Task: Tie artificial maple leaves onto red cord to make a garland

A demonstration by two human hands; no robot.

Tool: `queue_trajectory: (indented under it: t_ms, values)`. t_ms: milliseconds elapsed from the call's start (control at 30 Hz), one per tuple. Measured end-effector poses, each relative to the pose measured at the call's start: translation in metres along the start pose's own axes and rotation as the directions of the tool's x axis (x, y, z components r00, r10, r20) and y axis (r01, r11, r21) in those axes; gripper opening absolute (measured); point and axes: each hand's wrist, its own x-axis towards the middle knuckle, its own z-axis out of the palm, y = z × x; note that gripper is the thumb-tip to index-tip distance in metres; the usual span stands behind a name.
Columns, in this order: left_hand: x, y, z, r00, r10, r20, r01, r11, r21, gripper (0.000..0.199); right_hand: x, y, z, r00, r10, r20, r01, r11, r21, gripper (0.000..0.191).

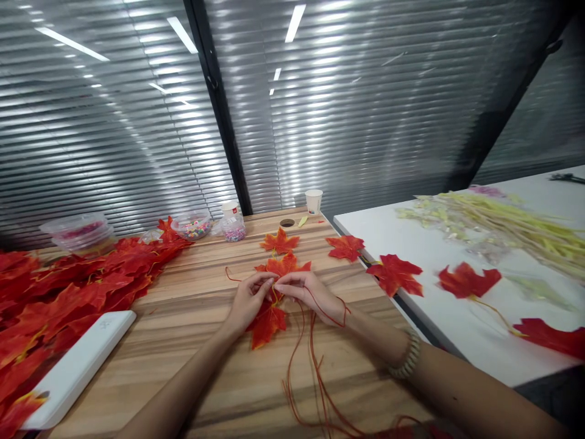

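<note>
Both hands meet over the wooden table [205, 366]. My left hand [249, 299] is closed in a pinch at the yellow stem between red-orange maple leaves. Beside it my right hand [311, 296] pinches at the same spot, with thin red cord [292, 360] looped over its back and trailing down the table. One orange leaf [286, 264] lies just beyond the fingertips, and a red leaf [268, 326] lies just below them. What exactly sits between the fingertips is too small to tell. Another orange leaf [280, 241] is farther back.
Red leaves [91, 292] pile up at the left beside a white rectangular device [82, 366]. Bead containers [194, 227] and paper cups [314, 201] stand at the back. Separate leaves [397, 274] run rightward onto a white table [439, 311], which holds yellow-green stems [516, 228].
</note>
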Motion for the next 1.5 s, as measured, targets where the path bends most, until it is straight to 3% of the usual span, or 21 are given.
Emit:
queue_trajectory:
  t_ms: [1500]
  values:
    - [-0.0003,-0.0006,0.0010,0.999,0.017,0.044,-0.018,1.000,0.022,0.024,-0.0014,-0.0037,0.0009,1.000,-0.010,0.027,0.010,1.000,-0.004,0.028]
